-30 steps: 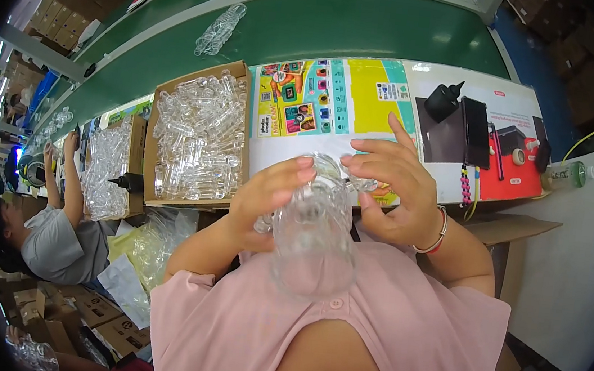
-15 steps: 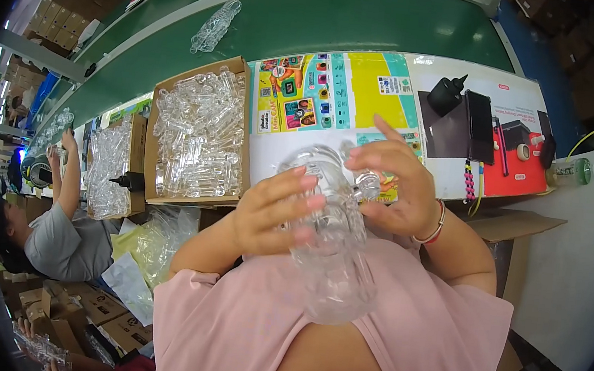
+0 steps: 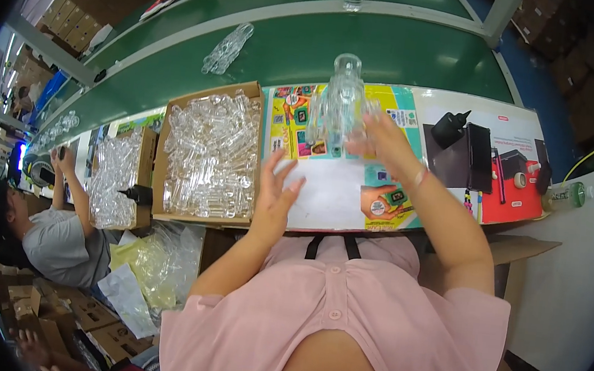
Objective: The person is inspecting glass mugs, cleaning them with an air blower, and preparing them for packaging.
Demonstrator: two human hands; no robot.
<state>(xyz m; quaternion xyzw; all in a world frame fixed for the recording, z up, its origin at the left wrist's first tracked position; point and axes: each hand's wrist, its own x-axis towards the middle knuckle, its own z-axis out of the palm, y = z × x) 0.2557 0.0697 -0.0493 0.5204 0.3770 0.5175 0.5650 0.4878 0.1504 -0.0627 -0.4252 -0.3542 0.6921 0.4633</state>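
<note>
head view: the clear moulded plastic piece [image 3: 340, 103], held close before the chest by both hands half a second earlier, is now raised out over the green conveyor belt [image 3: 398, 51] and gripped by the right hand [image 3: 381, 138] alone. at the far left a neighbouring person in a grey shirt [image 3: 52, 239] is seen beside a brown cardboard box [image 3: 118, 177] filled with glossy transparent parts. just right of it a second open cardboard carton [image 3: 208, 153] is packed with the same clear, rounded, bottle-like pieces, and crumpled clear plastic bags [image 3: 159, 261] lie below it. the left hand [image 3: 278, 194] has been let go of the piece and is spread wide, holding nothing, at the carton's right edge over a colourful printed flat sheet [image 3: 325, 188]. the right hand's fingers are closed on the piece's lower right side. further right a black and red printed package [image 3: 487, 169] lies flat on the table.
</note>
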